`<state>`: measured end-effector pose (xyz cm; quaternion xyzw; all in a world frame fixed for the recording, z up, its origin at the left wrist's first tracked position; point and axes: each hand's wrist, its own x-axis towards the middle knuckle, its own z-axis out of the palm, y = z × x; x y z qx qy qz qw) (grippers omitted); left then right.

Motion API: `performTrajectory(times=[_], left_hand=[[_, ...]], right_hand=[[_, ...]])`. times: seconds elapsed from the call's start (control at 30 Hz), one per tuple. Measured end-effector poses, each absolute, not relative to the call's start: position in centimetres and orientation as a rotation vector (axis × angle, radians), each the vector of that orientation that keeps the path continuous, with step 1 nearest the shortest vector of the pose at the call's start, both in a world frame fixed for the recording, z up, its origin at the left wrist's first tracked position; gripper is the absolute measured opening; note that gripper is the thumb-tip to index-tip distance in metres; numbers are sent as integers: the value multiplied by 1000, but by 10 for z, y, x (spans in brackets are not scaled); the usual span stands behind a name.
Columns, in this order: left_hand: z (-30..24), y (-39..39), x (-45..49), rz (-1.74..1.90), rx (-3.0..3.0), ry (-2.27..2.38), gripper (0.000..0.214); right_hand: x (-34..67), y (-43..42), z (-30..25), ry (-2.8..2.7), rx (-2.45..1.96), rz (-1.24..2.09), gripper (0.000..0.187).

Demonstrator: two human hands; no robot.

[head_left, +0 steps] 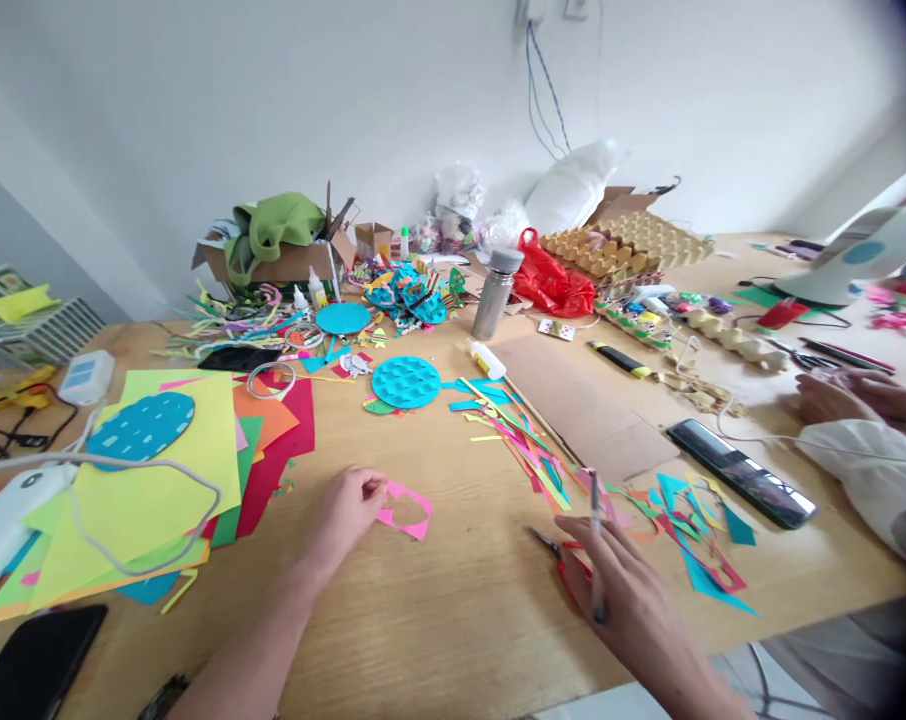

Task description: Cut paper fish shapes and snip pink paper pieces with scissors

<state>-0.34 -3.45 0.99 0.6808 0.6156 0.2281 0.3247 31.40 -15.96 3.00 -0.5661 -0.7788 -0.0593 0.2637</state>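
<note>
My left hand (355, 505) is closed in a pinch at the left edge of a pink paper scrap (421, 508), which has a rounded hole cut in it. A grey pen (595, 550) stands across the fingers of my right hand (625, 575), held there. Directly under that hand lie red-handled scissors (569, 575), partly hidden, their dark blades pointing up-left. Whether the fingers grip the scissors too is unclear. Beyond the hands sits a blue paper disc (406, 382) with a scale-like surface and small coloured pieces beneath it.
Coloured paper sheets (190, 450) are piled at left, near a black phone (40, 660). Paper strips (524, 445), cardboard (588, 400) and cut scraps (697, 530) spread rightward. A metal bottle (496, 295) stands behind. Another person's hands (850, 395) are at far right, near another phone (742, 470).
</note>
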Motion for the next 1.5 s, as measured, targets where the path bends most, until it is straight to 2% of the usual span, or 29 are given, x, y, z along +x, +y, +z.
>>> performTrajectory(times=[0.23,0.43,0.63,0.77,0.93,1.23,1.5], left_hand=[[-5,-32,-9,746,2072,1738,28],[-8,-36,-6,997,2339,1590,29],[-13,-37,-3,1013,2413,1480,29],[-16,-35,-7,1010,2386,1475,32],[-19,-32,-9,1027,2396,1491,27],[-16,-33,-7,945,2467,1361,21],[-11,-32,-5,864,2366,1356,7]], right_hand=[[288,-112,53,-2142,-1596,-31,17],[269,-86,64,-2310,-1562,150,21],[256,-80,59,-2530,-1553,358,13],[286,-67,72,-2314,-1585,255,26],[335,-44,89,-2002,-1803,161,24],[327,-29,65,-2227,-1899,183,29],[296,-37,51,-2370,-1611,215,23]])
